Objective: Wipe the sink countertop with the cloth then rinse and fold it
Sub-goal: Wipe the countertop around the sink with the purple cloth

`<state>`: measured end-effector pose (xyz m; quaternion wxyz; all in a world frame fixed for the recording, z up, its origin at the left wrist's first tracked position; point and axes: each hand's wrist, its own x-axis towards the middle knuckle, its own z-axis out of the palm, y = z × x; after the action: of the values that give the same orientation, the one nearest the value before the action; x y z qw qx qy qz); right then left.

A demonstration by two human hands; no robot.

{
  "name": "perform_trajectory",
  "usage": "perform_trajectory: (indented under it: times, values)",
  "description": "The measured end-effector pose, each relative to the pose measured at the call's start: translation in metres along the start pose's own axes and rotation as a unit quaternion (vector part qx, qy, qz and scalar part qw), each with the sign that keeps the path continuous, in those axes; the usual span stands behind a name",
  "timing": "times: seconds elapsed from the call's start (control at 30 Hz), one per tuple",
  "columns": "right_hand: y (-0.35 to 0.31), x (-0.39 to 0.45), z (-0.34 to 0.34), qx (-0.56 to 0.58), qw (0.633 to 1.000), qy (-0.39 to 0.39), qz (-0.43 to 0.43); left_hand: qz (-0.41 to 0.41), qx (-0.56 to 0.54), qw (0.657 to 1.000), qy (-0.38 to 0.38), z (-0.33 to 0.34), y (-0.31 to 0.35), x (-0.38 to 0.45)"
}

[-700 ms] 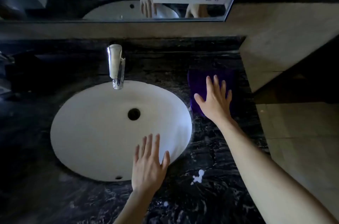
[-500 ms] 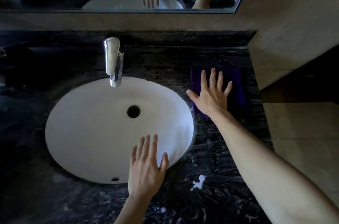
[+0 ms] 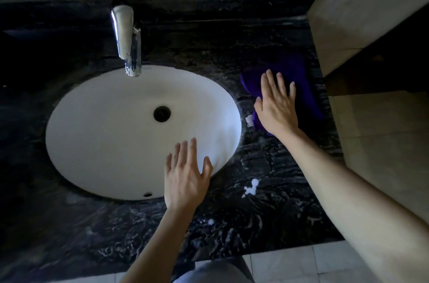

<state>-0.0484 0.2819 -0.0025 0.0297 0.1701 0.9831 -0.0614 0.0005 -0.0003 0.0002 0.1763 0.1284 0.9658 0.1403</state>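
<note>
From the head view, a dark purple cloth (image 3: 301, 87) is seen lying on the black, white-veined stone countertop (image 3: 267, 224), just to the right of the oval white sink basin (image 3: 116, 134). The right hand (image 3: 276, 106) is laid flat on the cloth, fingers straight and slightly spread, palm down; nothing is pinched or gripped. A small white tag (image 3: 249, 120) shows at the cloth's left edge, beside the hand. The left hand (image 3: 185, 178) is held with fingers extended at the basin's near rim, holding nothing; whether it touches the surface cannot be told. A chrome faucet (image 3: 126, 39) stands behind the basin. White splotches (image 3: 250, 187) are seen on the countertop between the two forearms.
</note>
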Motion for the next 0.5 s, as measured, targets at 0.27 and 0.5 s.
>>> perform_trajectory:
  times: [0.27, 0.5]
  values:
    - [0.039, -0.142, 0.001, 0.094, 0.994, 0.019, -0.052, 0.018, -0.007, 1.0, 0.013, -0.001, 0.001, -0.002]
    - [0.066, -0.222, -0.006, -0.011, 0.99, -0.098, -0.103, 0.038, -0.007, 0.999, 0.021, -0.002, -0.002, -0.005]
